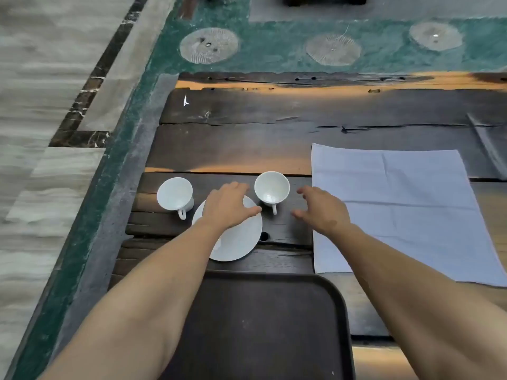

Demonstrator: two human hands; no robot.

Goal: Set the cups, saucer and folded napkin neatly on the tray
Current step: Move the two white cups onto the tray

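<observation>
Two white cups stand on the dark wooden table: one cup (175, 195) at the left, the other cup (271, 189) in the middle, both with handles toward me. A white saucer (238, 239) lies between them, nearer me. My left hand (229, 205) hovers open over the saucer's far part, its thumb reaching toward the middle cup. Just right of that cup, my right hand (319, 208) is open, fingers spread, holding nothing. A pale blue napkin (397, 209) lies spread flat at the right. The dark tray (274, 325) sits nearest me, partly under my forearms.
The wooden table (274, 144) has cracks and a left edge beside a green floor band (115, 171). Round patterned discs (210, 45) lie on the green surface beyond the table. A small dark hole (264, 236) shows next to the saucer.
</observation>
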